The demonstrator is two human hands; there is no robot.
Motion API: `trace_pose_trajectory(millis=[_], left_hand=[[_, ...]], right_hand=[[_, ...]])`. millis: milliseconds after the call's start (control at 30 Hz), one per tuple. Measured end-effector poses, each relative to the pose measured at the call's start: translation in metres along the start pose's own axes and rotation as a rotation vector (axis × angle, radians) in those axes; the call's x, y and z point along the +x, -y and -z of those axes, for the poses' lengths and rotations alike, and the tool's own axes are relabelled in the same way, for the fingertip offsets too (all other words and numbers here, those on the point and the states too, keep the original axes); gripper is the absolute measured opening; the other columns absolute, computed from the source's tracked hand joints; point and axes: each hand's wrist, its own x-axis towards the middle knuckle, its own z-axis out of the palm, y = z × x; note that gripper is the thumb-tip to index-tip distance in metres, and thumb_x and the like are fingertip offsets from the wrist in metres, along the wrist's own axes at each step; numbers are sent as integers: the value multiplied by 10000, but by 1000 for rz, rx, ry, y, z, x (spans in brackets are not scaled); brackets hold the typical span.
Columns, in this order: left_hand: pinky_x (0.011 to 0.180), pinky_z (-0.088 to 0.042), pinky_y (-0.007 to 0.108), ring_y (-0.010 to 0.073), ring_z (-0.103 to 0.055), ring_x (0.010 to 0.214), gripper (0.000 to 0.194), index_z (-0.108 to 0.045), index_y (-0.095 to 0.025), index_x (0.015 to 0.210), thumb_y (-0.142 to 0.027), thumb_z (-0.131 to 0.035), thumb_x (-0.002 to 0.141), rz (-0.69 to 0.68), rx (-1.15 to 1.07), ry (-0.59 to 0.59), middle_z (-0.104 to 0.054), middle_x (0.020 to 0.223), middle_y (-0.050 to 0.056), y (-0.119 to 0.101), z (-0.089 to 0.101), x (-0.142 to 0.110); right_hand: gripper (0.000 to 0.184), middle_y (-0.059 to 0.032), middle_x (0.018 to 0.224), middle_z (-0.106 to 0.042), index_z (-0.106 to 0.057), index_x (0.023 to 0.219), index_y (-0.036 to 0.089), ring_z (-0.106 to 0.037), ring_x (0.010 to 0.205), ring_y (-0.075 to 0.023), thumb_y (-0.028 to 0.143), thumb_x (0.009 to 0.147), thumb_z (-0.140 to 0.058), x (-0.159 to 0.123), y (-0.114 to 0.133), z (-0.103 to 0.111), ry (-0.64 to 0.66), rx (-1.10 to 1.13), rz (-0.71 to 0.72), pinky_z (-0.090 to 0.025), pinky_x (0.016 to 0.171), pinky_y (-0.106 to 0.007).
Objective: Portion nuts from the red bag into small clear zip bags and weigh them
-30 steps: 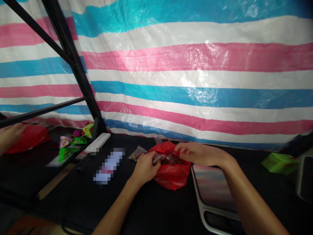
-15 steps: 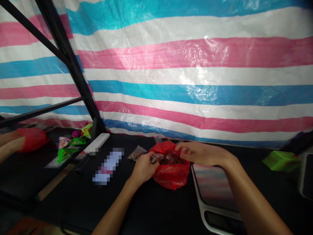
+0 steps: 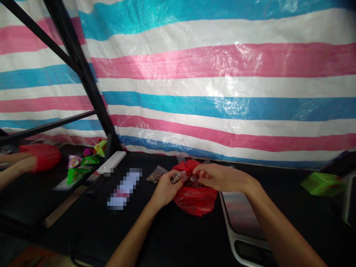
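L grip [image 3: 166, 190], a bare hand; R grip [image 3: 225, 177], same. L forearm [image 3: 136, 230] & R forearm [image 3: 281, 219] bare too, slim & smooth-looking, tapering twd wrists [image 3: 251, 183], uncovered to btm edge of view. R forearm looks broader nr that edge. Fingers [image 3: 205, 179] slender; nail detail too sm. to tell.

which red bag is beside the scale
The central red plastic bag, left of the digital scale; the other red bag is far left, beyond the black frame.
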Motion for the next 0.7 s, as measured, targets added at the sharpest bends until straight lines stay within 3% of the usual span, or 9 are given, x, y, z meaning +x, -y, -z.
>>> trace_pose_trajectory(millis=[133, 300, 467, 700], left_hand=[[782, -497, 273, 183, -657, 824, 189, -737, -156, 953, -304, -702, 841, 3, -145, 51, -741, 898, 27, -6, 2, 0], [890, -513, 316, 216, -689, 956, 315, -720, -165, 1083, -287, -774, 798, 16, -336, 106, -758, 1051, 65, -1, -1, -1], [925, -505, 326, 217, -687, 993, 333, -705, -162, 1108, -218, -776, 787, -11, -363, 99, -753, 1082, 70, 5, -4, 0], [955, -509, 343, 224, -684, 1028, 331, -683, -154, 1170, -263, -743, 863, -72, -435, 147, -740, 1142, 96, 8, -2, 2]], right_hand=[[201, 4, 857, -723, -673, 1084, 229, -645, 723, -156, 202, 922, -557, 13, 5, -11, -8, 11, 71, -460, 644, -252], [202, 6, 850, -714, -688, 1034, 240, -627, 728, -161, 162, 875, -591, 19, 1, -17, -75, -120, 31, -434, 652, -257], [191, 2, 840, -711, -676, 978, 229, -632, 750, -166, 126, 878, -550, 18, -4, -16, -103, -131, 20, -429, 665, -252], [126, -25, 1017, -708, -635, 1017, 241, -639, 957, -213, 200, 902, -606, 20, -1, -18, -225, -169, 104, -467, 838, -297]])
